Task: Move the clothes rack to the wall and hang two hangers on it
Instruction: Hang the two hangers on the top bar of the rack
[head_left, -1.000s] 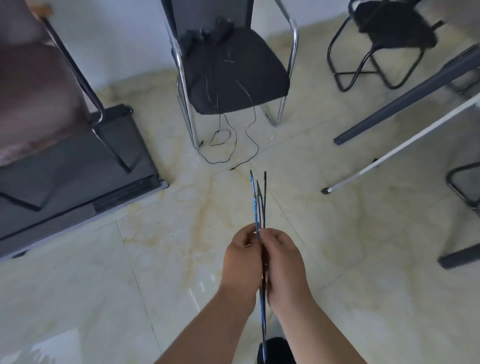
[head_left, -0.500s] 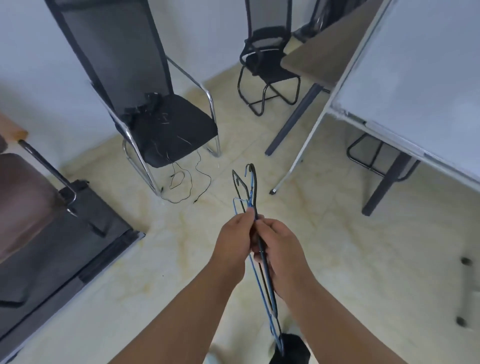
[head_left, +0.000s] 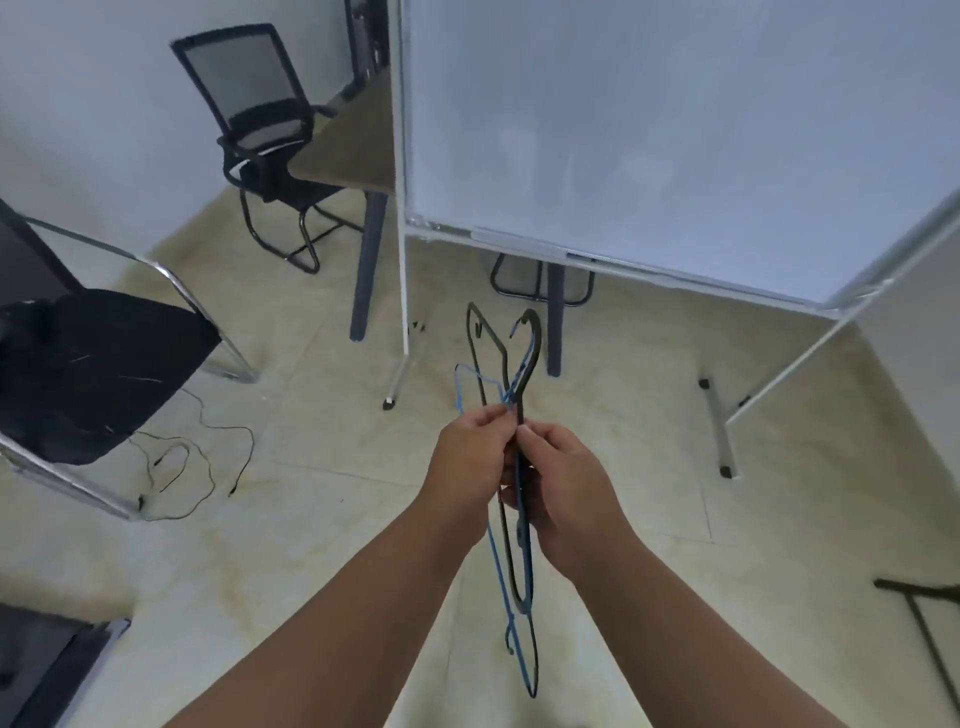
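Note:
I hold a bunch of thin hangers edge-on in front of me, some black (head_left: 522, 364) and some blue (head_left: 525, 649). My left hand (head_left: 470, 462) pinches them near the necks, just below the hooks. My right hand (head_left: 563, 480) is closed around the same bunch right beside the left, thumb on the black one. The hooks point away from me towards the whiteboard. A thin dark frame (head_left: 924, 618) at the lower right edge may be part of the clothes rack; I cannot tell for sure.
A whiteboard on a wheeled stand (head_left: 675, 130) fills the upper right, its foot bar (head_left: 719, 431) lying on the tiled floor. A black mesh chair (head_left: 265, 135) stands by a desk (head_left: 353, 150). A chrome-framed black chair (head_left: 88, 364) is left, with cables (head_left: 192, 467) under it.
My view has swung right, from the chairs and floor to the whiteboard. Both hands stay on the hangers, and the hooks have fanned apart a little.

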